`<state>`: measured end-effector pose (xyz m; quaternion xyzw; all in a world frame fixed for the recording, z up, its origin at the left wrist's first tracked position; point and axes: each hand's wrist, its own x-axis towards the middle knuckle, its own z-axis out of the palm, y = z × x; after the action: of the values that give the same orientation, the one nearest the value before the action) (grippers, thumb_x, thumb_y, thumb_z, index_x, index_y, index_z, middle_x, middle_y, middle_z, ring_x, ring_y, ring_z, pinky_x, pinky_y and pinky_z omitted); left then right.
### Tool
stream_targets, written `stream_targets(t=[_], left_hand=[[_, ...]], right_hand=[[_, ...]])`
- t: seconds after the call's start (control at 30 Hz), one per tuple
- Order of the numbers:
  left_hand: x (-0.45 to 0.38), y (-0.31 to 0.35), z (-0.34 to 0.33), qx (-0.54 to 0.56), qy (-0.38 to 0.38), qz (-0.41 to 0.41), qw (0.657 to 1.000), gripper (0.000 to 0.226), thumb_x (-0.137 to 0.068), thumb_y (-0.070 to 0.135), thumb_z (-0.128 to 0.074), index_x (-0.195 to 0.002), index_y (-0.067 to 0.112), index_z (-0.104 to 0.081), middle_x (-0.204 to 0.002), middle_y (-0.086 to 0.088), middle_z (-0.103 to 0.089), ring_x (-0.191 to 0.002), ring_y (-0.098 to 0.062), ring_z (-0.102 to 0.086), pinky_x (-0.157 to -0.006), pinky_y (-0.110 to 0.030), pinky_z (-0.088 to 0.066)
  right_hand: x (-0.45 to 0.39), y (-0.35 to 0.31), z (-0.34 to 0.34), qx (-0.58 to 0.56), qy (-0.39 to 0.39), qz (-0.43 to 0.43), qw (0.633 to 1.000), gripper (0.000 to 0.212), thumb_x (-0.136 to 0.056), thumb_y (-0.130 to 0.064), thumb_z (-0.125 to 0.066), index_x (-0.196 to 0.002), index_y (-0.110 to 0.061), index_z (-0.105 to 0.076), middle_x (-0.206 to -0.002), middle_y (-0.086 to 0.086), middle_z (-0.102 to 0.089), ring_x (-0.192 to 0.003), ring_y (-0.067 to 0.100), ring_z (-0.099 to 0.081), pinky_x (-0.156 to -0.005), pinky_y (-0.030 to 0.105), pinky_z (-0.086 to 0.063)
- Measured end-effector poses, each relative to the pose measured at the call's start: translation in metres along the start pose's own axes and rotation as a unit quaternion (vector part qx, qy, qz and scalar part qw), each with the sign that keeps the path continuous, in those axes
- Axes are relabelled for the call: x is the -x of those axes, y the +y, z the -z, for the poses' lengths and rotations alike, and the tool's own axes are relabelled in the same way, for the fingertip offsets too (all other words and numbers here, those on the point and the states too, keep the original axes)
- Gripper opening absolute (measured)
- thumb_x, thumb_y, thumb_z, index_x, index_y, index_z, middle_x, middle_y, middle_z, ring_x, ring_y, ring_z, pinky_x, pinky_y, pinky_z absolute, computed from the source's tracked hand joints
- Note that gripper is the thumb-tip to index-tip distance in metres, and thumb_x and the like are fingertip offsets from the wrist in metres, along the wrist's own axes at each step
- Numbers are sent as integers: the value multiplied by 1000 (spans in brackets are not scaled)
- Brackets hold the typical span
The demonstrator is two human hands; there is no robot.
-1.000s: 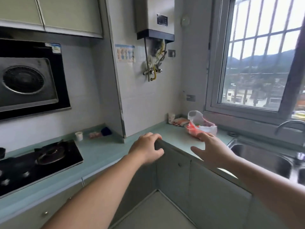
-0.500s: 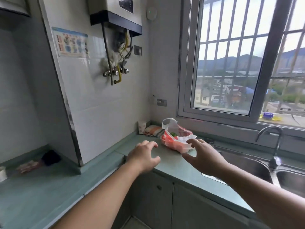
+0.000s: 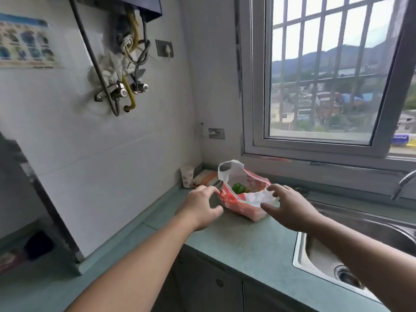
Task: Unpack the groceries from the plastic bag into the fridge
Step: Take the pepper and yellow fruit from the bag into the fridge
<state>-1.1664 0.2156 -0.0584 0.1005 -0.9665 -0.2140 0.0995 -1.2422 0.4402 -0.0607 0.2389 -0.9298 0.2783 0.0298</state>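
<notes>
A red and white plastic bag [image 3: 242, 203] lies on the green countertop [image 3: 247, 244] in the corner under the window, its mouth open. A green pepper [image 3: 238, 188] shows inside it. My left hand [image 3: 200, 208] reaches to the bag's left edge, fingers spread and loosely bent, holding nothing. My right hand [image 3: 290, 206] hovers at the bag's right side, fingers spread over the white flap, thumb below it. Neither hand grips the bag. No fridge is in view.
A paper cup [image 3: 187, 176] and a folded orange cloth [image 3: 206, 177] sit against the wall behind the bag. A steel sink [image 3: 337, 255] with a tap [image 3: 403, 183] lies to the right. Valves and hoses [image 3: 122, 86] hang on the wall above.
I have moved closer to the corner, and the stove has left the view. Both hands have travelled forward from the counter edge to either side of the bag.
</notes>
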Motion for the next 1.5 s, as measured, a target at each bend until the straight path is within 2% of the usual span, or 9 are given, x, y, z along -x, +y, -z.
stream_targets(t=[0.27, 0.43, 0.8, 0.97, 1.13, 1.23, 1.3, 1.4, 1.5], left_hand=[[-95, -12, -30, 21, -18, -17, 999, 35, -85, 29, -63, -119, 23, -59, -120, 1, -55, -112, -17, -52, -88, -22, -38], [-161, -35, -54, 39, -40, -36, 998, 35, -83, 30, -63, -117, 25, -60, -118, 0, -56, -102, -16, -55, -90, -28, -46], [-291, -90, -114, 50, -127, -80, 987, 37, -84, 31, -58, -120, 27, -57, -120, 2, -56, -106, -17, -54, -92, -37, -49], [-317, -88, -136, 47, -163, -94, 981, 41, -84, 26, -61, -124, 27, -56, -126, 2, -57, -104, -17, -60, -90, -39, -53], [-326, -85, -146, 19, -191, -75, 979, 43, -87, 16, -60, -128, 27, -56, -131, 0, -58, -112, -20, -58, -94, -39, -52], [-333, -83, -152, 18, -199, -53, 978, 44, -87, 13, -58, -129, 27, -55, -130, 0, -59, -108, -19, -60, -93, -39, -53], [-336, -83, -161, 14, -200, -46, 979, 46, -86, 10, -56, -129, 26, -56, -130, -1, -60, -111, -21, -59, -95, -40, -51], [-338, -83, -177, 4, -215, -47, 976, 46, -87, 6, -51, -129, 23, -57, -129, -3, -60, -118, -23, -55, -101, -38, -46], [-347, -82, -191, -11, -226, -53, 973, 47, -90, 4, -46, -132, 22, -53, -132, -4, -58, -119, -23, -53, -99, -32, -44]], right_hand=[[-87, 36, -18, 10, 2, -26, 1000, 51, -86, -43, -61, -131, -20, -49, -123, 3, -58, -109, 21, -55, -92, 33, -45], [-136, 55, -44, 33, -4, -67, 997, 51, -84, -45, -61, -127, -20, -52, -119, 3, -59, -107, 19, -55, -90, 31, -45], [-221, 73, -91, 85, -16, -153, 984, 49, -86, -41, -62, -128, -18, -51, -120, 4, -58, -108, 21, -56, -90, 32, -46], [-245, 95, -111, 79, -36, -173, 981, 38, -89, -25, -55, -127, -18, -52, -121, 5, -60, -109, 21, -56, -89, 30, -44], [-269, 108, -127, 46, -39, -172, 983, 35, -90, -15, -53, -124, -13, -57, -120, 8, -63, -107, 25, -58, -90, 32, -47], [-285, 114, -140, 30, -47, -154, 986, 24, -89, -13, -50, -109, -15, -62, -111, 8, -66, -95, 26, -60, -79, 35, -52], [-289, 115, -153, 34, -56, -116, 991, 23, -90, -10, -48, -103, -21, -63, -108, 3, -68, -89, 22, -61, -68, 28, -50], [-287, 112, -174, 44, -97, -46, 993, 35, -94, -7, -44, -112, -29, -65, -107, -9, -64, -88, 11, -58, -69, 18, -43], [-285, 115, -183, 52, -144, -34, 988, 31, -97, -13, -41, -81, -35, -55, -80, -17, -50, -66, 3, -43, -57, 14, -31]])
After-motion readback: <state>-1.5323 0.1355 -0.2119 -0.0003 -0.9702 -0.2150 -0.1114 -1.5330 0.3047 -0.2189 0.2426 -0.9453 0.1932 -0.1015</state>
